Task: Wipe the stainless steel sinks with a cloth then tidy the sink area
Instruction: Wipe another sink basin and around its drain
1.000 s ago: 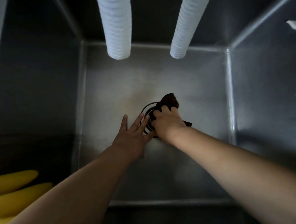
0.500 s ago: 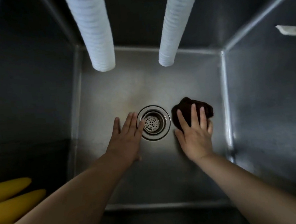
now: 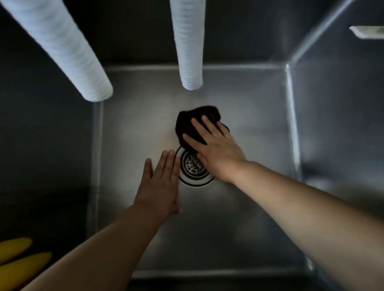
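The right hand (image 3: pixel 218 152) lies flat on a dark cloth (image 3: pixel 196 125), its fingers straight and spread, pressing the cloth against the floor of the stainless steel sink (image 3: pixel 252 221). This grip is released, not curled round the fabric: the fingertips rest on top and the cloth bunches out beyond them, toward the back wall. The near edge of the cloth touches the far rim of the drain strainer (image 3: pixel 193 165), and the heel of the right hand overlaps the strainer's right side.

The left hand (image 3: pixel 161 186) is also flat and released, fingers straight and close together, palm down on the sink floor just left of the strainer, its fingertips at the strainer's left rim. It holds nothing.

Left of the left hand the floor runs bare to the seam of the left wall. Right of the right hand there is a wider bare stretch up to the bright vertical corner seam of the right wall. Beyond the cloth a band of floor stays open before the back wall. Above that band hang two white ribbed hoses (image 3: pixel 188 52), their open ends well above the floor, one over the cloth's far side, the other further left. Behind both wrists the floor is open to the near wall.

Yellow rubber gloves (image 3: pixel 13 268) lie outside the basin, far left of the left forearm.
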A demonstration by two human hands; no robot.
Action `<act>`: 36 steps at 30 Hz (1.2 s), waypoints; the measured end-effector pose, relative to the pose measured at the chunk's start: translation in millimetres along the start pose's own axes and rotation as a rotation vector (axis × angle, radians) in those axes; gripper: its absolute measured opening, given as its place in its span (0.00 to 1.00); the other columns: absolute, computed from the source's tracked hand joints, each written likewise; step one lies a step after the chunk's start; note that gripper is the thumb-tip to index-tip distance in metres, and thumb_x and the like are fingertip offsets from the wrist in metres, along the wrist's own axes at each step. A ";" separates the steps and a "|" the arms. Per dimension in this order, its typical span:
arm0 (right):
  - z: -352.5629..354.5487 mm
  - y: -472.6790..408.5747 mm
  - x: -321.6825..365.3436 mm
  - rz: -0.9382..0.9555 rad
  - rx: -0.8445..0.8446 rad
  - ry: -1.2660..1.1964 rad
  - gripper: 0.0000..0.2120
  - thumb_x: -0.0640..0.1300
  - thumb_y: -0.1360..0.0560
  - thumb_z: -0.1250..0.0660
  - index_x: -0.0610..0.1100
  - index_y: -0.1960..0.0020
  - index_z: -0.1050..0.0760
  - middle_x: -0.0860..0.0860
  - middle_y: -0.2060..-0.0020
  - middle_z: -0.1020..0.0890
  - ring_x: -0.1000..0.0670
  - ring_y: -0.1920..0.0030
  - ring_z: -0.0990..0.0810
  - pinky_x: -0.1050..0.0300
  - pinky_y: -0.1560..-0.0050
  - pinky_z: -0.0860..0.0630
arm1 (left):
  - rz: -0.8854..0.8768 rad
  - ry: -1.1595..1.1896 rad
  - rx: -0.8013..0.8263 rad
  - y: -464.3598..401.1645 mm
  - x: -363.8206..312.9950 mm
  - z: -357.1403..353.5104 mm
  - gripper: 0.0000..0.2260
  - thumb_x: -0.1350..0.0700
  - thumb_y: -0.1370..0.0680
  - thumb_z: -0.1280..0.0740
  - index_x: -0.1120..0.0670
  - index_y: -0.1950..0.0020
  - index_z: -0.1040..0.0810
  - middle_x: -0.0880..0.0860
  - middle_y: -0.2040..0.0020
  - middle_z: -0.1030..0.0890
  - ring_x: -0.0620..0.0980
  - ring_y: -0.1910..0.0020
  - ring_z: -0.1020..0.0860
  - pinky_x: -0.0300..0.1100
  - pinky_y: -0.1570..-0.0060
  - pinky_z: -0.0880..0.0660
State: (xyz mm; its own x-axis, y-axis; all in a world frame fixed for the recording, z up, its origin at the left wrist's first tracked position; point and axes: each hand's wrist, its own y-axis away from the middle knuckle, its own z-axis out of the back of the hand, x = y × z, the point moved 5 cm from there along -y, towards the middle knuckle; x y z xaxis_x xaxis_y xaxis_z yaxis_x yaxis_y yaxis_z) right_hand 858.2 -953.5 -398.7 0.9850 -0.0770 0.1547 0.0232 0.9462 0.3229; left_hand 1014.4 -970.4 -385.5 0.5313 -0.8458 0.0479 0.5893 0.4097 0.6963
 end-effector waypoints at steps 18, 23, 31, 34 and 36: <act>22.6 -74.4 32.1 0.221 -0.040 0.081 0.27 0.49 0.21 0.46 0.61 0.25 0.50 0.49 0.23 0.55 0.43 0.24 0.62 0.41 0.26 0.60 | 0.065 0.089 0.051 -7.2 7.0 -15.5 0.56 0.34 0.31 0.33 0.50 0.34 0.80 0.61 0.35 0.80 0.59 0.35 0.78 0.67 0.32 0.62; 37.7 -90.0 -8.5 0.182 -0.095 0.022 0.25 0.49 0.21 0.45 0.59 0.25 0.47 0.51 0.23 0.50 0.45 0.24 0.57 0.48 0.26 0.59 | 0.072 0.082 0.046 -12.0 8.8 -20.2 0.58 0.33 0.32 0.33 0.50 0.38 0.84 0.61 0.37 0.82 0.60 0.35 0.79 0.66 0.33 0.64; 41.3 -57.1 -109.2 -0.243 -0.237 -0.116 0.25 0.48 0.22 0.44 0.55 0.26 0.42 0.50 0.23 0.49 0.46 0.24 0.56 0.55 0.28 0.58 | 0.071 0.084 0.021 -11.2 9.4 -21.2 0.58 0.33 0.32 0.33 0.49 0.40 0.86 0.61 0.35 0.81 0.61 0.34 0.78 0.66 0.32 0.63; 39.0 -27.8 -143.9 -0.451 -0.268 -0.108 0.24 0.48 0.21 0.45 0.54 0.25 0.43 0.50 0.23 0.50 0.45 0.24 0.56 0.53 0.27 0.53 | 0.070 0.066 0.016 -10.4 8.9 -19.1 0.57 0.32 0.32 0.34 0.50 0.37 0.83 0.62 0.35 0.80 0.61 0.32 0.76 0.66 0.32 0.62; 36.0 -10.9 -152.4 -0.569 -0.261 -0.086 0.24 0.49 0.20 0.47 0.53 0.25 0.44 0.49 0.23 0.50 0.45 0.24 0.56 0.50 0.26 0.50 | 0.070 0.057 0.009 -9.2 8.9 -18.3 0.56 0.32 0.32 0.34 0.51 0.35 0.81 0.61 0.34 0.79 0.62 0.30 0.73 0.67 0.32 0.60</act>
State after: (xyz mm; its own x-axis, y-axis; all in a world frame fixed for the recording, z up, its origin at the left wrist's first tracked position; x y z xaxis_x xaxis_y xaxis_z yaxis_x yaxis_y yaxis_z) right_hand 701.6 -963.4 -392.3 0.7893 -0.6052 0.1042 0.5907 0.7946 0.1402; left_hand 1024.8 -975.5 -404.6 0.6054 -0.7940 0.0560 0.5438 0.4640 0.6993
